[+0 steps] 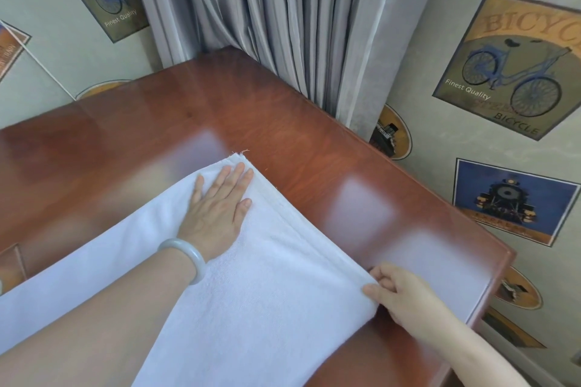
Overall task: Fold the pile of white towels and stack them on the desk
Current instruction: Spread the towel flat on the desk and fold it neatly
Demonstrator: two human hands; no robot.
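A white towel (276, 302) lies spread across the glossy reddish-brown desk (308, 135), folded over so that two layers show along its right edge. My left hand (220, 207), with a pale bangle on the wrist, presses flat on the towel near its far corner, fingers straight. My right hand (399, 292) pinches the towel's near right corner between thumb and curled fingers. The towel runs off the bottom and left of the view. No other towels are visible.
A grey curtain (298, 25) hangs behind the desk's far corner. Walls with bicycle and train posters (515, 66) close in on both sides. The desk's right edge (500, 264) lies just past my right hand.
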